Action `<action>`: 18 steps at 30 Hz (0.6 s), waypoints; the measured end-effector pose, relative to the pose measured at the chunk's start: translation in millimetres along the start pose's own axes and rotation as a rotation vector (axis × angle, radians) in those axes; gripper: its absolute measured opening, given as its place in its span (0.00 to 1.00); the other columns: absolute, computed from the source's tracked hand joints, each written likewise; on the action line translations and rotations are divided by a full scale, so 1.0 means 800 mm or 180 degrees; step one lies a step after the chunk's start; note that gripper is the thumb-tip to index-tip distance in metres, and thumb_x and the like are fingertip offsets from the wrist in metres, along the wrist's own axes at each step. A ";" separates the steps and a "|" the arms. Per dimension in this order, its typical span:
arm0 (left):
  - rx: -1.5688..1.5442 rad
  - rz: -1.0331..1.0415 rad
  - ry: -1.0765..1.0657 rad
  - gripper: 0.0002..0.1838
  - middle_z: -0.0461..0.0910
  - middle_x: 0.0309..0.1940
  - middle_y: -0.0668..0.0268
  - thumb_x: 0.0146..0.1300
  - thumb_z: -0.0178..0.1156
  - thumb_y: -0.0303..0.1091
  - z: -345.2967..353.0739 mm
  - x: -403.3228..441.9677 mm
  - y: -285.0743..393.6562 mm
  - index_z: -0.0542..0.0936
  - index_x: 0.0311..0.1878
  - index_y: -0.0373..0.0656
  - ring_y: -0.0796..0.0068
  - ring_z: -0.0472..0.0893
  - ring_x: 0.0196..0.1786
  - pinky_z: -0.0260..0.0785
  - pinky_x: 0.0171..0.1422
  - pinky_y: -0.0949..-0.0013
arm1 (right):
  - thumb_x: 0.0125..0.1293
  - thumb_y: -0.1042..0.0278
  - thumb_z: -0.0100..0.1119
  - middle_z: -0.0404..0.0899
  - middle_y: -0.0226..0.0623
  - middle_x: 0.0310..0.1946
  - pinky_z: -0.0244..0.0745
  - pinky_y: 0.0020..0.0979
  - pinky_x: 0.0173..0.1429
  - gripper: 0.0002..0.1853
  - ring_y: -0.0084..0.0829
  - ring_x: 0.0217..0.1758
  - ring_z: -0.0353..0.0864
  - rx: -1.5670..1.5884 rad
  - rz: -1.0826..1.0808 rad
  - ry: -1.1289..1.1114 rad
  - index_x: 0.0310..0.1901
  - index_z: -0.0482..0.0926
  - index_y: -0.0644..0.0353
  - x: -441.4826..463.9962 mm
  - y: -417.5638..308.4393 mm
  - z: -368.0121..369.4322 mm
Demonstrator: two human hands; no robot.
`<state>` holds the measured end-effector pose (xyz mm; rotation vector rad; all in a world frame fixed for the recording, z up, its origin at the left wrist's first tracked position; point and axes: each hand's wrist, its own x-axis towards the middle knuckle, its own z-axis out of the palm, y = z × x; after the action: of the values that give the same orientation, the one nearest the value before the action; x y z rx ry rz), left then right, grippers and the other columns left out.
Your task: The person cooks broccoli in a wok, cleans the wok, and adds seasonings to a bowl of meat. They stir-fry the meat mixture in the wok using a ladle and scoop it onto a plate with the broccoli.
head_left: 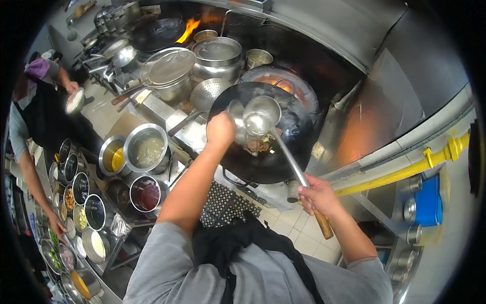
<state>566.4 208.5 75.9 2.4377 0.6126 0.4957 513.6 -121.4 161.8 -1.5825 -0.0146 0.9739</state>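
My right hand [320, 196] is wrapped round the long handle of a ladle [291, 159], close to its wooden end. The ladle's round bowl is over the black wok [298, 137]. My left hand [221, 130] is closed at the wok's left side, on what looks like a shiny metal bowl [236, 112], tilted and partly hidden by the hand. Below the ladle's bowl, browned meat-like pieces of food [258, 145] with a bit of green lie in the wok.
Fire glows at the burner behind the wok. Left of it are a perforated skimmer [208, 93], a strainer on a pot [168, 66] and pots of liquid [147, 149]. Ingredient containers [95, 213] line the left, where a co-worker [48, 109] holds a bowl. A yellow pipe [405, 172] runs right.
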 end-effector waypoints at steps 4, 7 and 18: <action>0.0479 0.0796 0.0479 0.09 0.73 0.56 0.37 0.59 0.52 0.30 0.000 -0.004 0.043 0.78 0.34 0.34 0.45 0.80 0.50 0.75 0.53 0.55 | 0.65 0.76 0.55 0.66 0.26 0.20 0.60 0.24 0.11 0.25 0.17 0.12 0.63 -0.0250 -0.0152 0.0447 0.65 0.67 0.54 0.012 0.031 -0.053; 0.0564 0.1324 0.0976 0.09 0.74 0.55 0.36 0.62 0.52 0.31 -0.020 -0.003 0.046 0.76 0.34 0.34 0.45 0.79 0.52 0.74 0.54 0.54 | 0.63 0.76 0.57 0.71 0.32 0.24 0.71 0.28 0.20 0.28 0.23 0.18 0.71 -0.0642 -0.0057 0.0459 0.66 0.67 0.56 0.016 0.039 -0.080; -0.3348 -0.2941 0.1608 0.08 0.74 0.24 0.69 0.58 0.57 0.33 -0.102 -0.329 -0.244 0.80 0.32 0.39 0.78 0.72 0.27 0.64 0.29 0.70 | 0.57 0.80 0.57 0.71 0.50 0.64 0.59 0.33 0.71 0.32 0.39 0.68 0.68 -0.3573 -0.0952 0.1082 0.66 0.66 0.67 0.109 0.107 -0.129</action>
<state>249.7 249.2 -33.9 0.8896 1.1914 0.7557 587.8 -184.7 34.8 -2.6471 -0.6371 0.4177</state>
